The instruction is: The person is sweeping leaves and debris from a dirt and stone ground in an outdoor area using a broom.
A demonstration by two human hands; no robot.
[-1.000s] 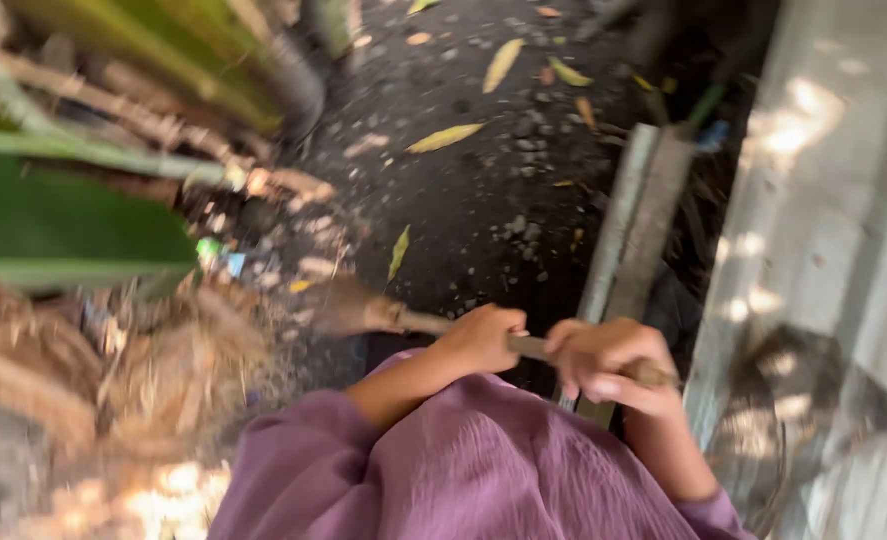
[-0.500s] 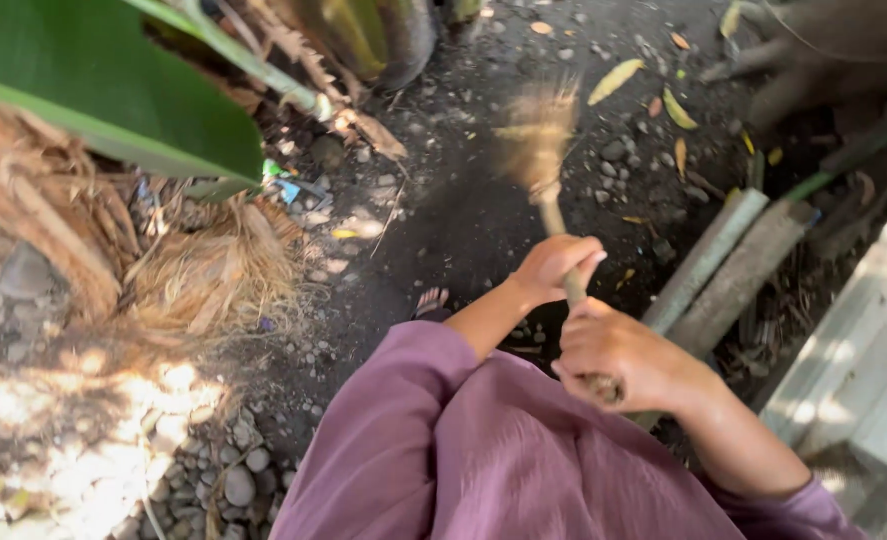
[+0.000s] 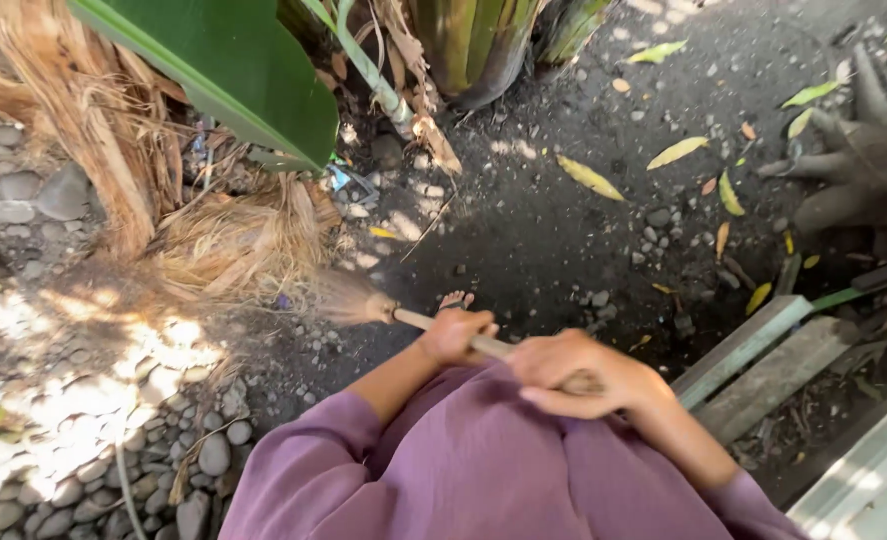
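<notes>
Both hands, left hand (image 3: 453, 335) and right hand (image 3: 578, 375), clasp the thin wooden-handled straw broom (image 3: 383, 308); about 10 yellow fallen leaves (image 3: 588, 177) remain on dark soil (image 3: 543, 240).

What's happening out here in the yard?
A person in a purple top is sweeping dark, gravelly ground with a broom. Both bare hands grip its wooden handle: the left hand nearer the bristles, the right hand further back. The bristles sit by dry plant fibres and pebbles. Yellow fallen leaves lie scattered beyond.
</notes>
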